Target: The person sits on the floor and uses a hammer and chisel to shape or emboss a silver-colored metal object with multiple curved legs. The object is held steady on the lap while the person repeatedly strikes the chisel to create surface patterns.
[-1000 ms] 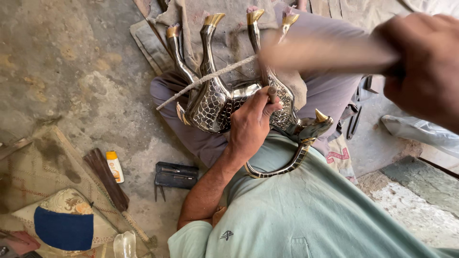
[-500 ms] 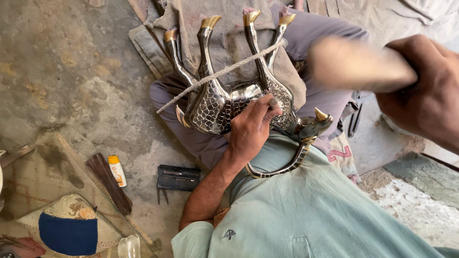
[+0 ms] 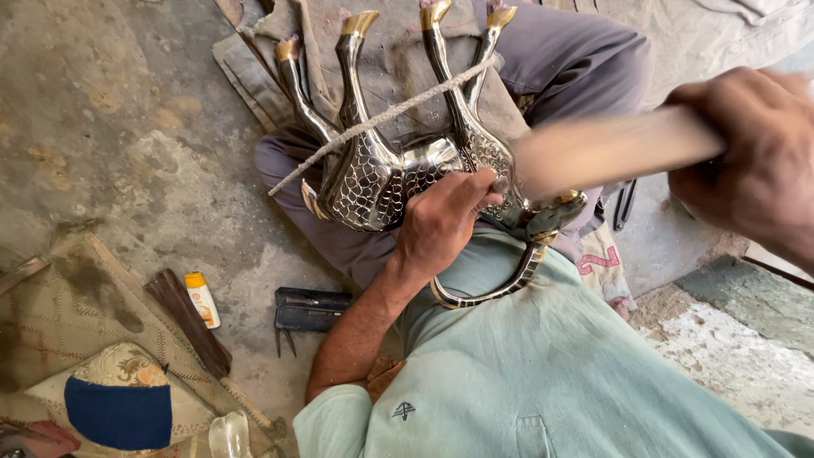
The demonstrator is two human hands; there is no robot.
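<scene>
An upside-down silver metal animal figure (image 3: pixel 373 174) with a scale pattern lies on my lap, its several gold-tipped legs pointing up. A rope (image 3: pixel 373 123) runs across the legs. My left hand (image 3: pixel 445 225) rests on the figure's body, fingers closed on a small metal punch (image 3: pixel 500 182) set against the metal. My right hand (image 3: pixel 750 161), at the right edge, grips a wooden mallet (image 3: pixel 602 148), blurred by motion, its head close above the punch.
On the concrete floor to the left lie a small bottle with an orange cap (image 3: pixel 202 298), a dark metal tool (image 3: pixel 309 307) and a wooden stick (image 3: pixel 186 322). A cushion with a blue patch (image 3: pixel 119 407) sits on a woven mat at the lower left.
My right hand has swung the wooden mallet downward and leftward toward the punch. My left hand and the figure have stayed in place.
</scene>
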